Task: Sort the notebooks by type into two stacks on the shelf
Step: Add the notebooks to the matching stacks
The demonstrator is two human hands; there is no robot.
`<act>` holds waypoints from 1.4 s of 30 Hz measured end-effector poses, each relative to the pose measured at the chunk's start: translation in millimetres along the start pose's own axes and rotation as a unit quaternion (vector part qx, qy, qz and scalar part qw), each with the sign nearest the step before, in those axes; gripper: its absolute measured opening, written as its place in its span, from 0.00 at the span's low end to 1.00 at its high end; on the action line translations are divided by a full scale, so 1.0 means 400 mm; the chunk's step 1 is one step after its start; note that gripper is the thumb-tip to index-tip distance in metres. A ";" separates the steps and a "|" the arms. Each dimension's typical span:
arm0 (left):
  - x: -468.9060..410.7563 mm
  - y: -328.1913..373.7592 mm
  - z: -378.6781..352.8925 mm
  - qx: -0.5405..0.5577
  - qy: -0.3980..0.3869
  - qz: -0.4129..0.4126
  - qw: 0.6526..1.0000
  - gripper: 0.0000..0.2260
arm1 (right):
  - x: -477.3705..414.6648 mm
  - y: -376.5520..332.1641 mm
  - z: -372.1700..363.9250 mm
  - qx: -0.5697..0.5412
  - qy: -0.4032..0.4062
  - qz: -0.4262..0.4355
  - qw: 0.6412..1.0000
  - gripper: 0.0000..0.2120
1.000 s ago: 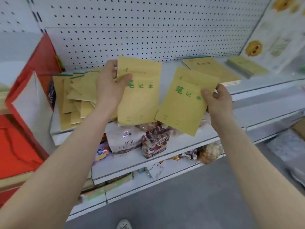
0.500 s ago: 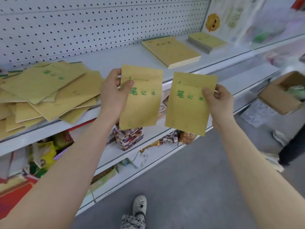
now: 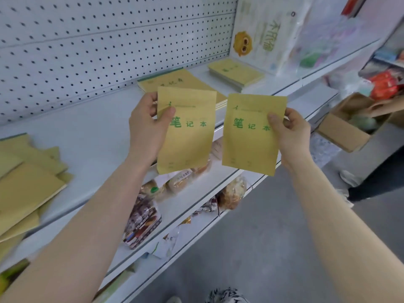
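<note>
My left hand (image 3: 148, 127) grips a yellow notebook (image 3: 188, 141) with green characters by its left edge. Beside it, my right hand (image 3: 288, 132) holds a second, matching yellow notebook (image 3: 249, 145) by its right edge. Both are upright in front of the white shelf (image 3: 91, 132). A loose pile of yellow notebooks (image 3: 24, 182) lies at the shelf's left end. Behind the held ones sits a neat stack of larger notebooks (image 3: 175, 80), partly hidden. A second neat stack of smaller notebooks (image 3: 235, 72) lies farther right.
A white pegboard (image 3: 109, 44) backs the shelf. Packaged snacks (image 3: 144, 217) fill the lower shelves. Plastic-wrapped packs (image 3: 273, 33) stand at the shelf's right end. An open cardboard box (image 3: 347, 127) and another person's foot (image 3: 349, 178) are on the grey floor at right.
My view has swung right along the shelf: the loose pile has slid to the left edge and the two neat stacks have come closer. Both hands still hold their notebooks.
</note>
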State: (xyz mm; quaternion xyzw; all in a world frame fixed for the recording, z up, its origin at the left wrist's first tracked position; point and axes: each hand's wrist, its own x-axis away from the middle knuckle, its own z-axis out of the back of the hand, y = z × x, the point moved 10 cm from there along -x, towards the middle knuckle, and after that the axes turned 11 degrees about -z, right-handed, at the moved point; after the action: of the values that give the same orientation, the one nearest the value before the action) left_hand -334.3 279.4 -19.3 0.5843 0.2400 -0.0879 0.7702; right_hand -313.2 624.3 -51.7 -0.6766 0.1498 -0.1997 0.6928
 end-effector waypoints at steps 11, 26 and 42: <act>-0.190 -0.018 -0.254 0.006 0.086 0.018 0.996 0.11 | -0.438 -0.100 0.008 0.061 -0.092 0.043 0.993 0.05; -0.414 -0.132 -0.262 -0.042 0.192 0.053 0.979 0.12 | -0.868 -0.209 -0.317 0.191 -0.212 0.052 0.957 0.14; -0.470 -0.170 -0.268 -0.087 0.214 0.092 0.969 0.09 | -0.940 -0.143 -0.566 0.543 -0.186 0.240 0.782 0.25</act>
State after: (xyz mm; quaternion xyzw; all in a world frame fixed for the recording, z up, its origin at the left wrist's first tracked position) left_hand -554.7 332.6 -10.2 0.5395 0.3514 0.1318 0.7537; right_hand -754.6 605.4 -27.2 -0.1541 0.0424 0.0549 0.9856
